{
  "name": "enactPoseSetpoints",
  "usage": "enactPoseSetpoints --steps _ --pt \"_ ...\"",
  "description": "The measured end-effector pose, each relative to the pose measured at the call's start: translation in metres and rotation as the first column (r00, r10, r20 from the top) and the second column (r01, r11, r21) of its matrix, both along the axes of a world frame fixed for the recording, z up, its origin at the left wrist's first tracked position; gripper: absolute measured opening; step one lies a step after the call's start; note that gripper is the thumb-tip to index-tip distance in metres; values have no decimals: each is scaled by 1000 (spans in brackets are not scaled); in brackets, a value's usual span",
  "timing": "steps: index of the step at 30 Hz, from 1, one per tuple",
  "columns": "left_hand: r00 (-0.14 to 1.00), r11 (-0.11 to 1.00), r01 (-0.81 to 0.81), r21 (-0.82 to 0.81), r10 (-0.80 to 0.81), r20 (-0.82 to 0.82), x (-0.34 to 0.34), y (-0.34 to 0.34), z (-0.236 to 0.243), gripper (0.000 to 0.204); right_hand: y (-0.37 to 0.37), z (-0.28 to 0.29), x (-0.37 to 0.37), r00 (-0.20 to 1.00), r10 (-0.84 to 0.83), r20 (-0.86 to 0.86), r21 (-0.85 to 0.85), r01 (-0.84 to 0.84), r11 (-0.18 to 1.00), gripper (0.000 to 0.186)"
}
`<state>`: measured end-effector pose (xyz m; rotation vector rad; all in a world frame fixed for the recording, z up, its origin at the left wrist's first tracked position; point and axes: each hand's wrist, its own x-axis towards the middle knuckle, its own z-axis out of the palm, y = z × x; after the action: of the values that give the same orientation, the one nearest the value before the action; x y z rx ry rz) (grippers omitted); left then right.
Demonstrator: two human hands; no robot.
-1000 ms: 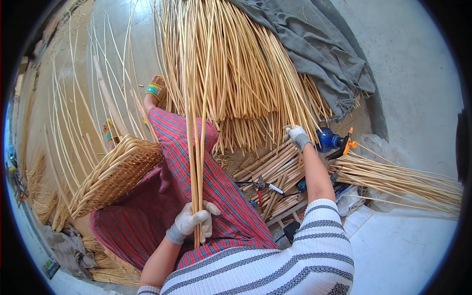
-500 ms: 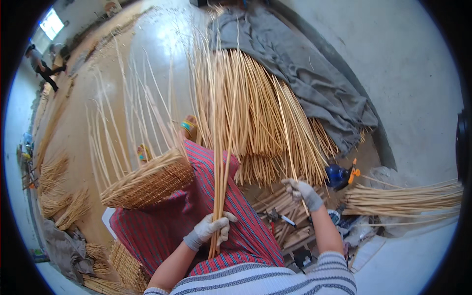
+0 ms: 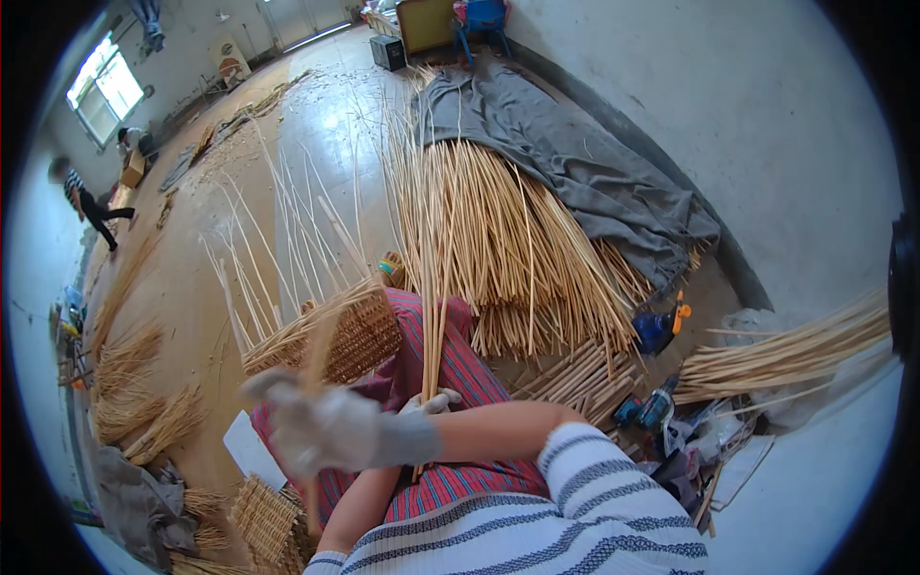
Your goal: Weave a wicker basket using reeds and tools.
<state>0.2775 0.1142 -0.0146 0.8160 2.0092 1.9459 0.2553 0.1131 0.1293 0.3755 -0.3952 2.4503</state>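
Gloved in white, my left hand (image 3: 436, 401) is closed round several long wicker rods (image 3: 436, 335) standing upright over my lap. My right forearm crosses in front and hides part of that hand. My right hand (image 3: 321, 426), gloved and smeared by motion, is over the left side of my lap. A blurred single rod (image 3: 319, 350) shows above and below its closed fingers. Just beyond it, a partly woven wicker basket (image 3: 359, 335) with long upright stakes rests against my knee. A red striped cloth (image 3: 479, 379) covers my lap.
A large pile of rods (image 3: 498, 249) lies ahead, partly under a grey cloth (image 3: 594, 192). At right are a blue spray bottle (image 3: 655, 331), a power drill (image 3: 656, 407) and a rod bundle (image 3: 786, 359). A woven piece (image 3: 264, 517) lies lower left. Two people are far left.
My right hand has swung from the rod pile at right across my body to the left, carrying a rod. My left hand keeps its bundle. The view has tilted up, showing more of the room.
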Motion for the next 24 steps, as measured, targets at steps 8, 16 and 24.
enactPoseSetpoints --steps 8,16,24 --pt "-166 156 960 234 -354 920 -70 -40 -45 28 -89 80 -63 929 -344 133 876 52 479 19" --pt "-52 35 995 88 -578 814 -69 -34 -38 27 23 7 27 576 -772 268 666 468 581 17" --pt "-5 125 987 101 -604 797 -42 0 5 47 -9 -111 161 438 -535 722 307 490 816 36"
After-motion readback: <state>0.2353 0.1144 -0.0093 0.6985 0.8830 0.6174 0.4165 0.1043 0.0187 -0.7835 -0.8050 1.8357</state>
